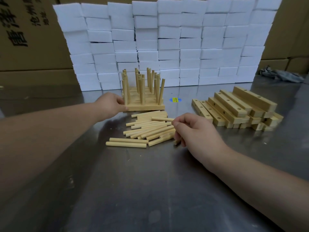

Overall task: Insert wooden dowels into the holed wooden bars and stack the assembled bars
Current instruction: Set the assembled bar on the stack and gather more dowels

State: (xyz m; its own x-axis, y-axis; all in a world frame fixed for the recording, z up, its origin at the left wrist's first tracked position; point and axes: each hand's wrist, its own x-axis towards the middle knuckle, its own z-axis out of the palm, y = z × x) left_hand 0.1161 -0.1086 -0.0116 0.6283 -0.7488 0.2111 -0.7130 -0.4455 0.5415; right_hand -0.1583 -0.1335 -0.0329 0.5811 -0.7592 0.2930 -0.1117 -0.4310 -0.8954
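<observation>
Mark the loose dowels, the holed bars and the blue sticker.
loose dowels [150, 129]: head view, middle of the pile.
holed bars [232, 104]: head view, top face of one bar.
blue sticker [175, 99]: head view, its centre.

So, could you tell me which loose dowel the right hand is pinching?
The topmost dowel, lying across the pile: only its right end sits between the right hand's thumb and forefinger.

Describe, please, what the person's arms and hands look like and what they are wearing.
The left hand and right hand are bare: no gloves, rings, watch or bracelet show. Both forearms are uncovered too, with no sleeve in view up to the frame's edges.
</observation>
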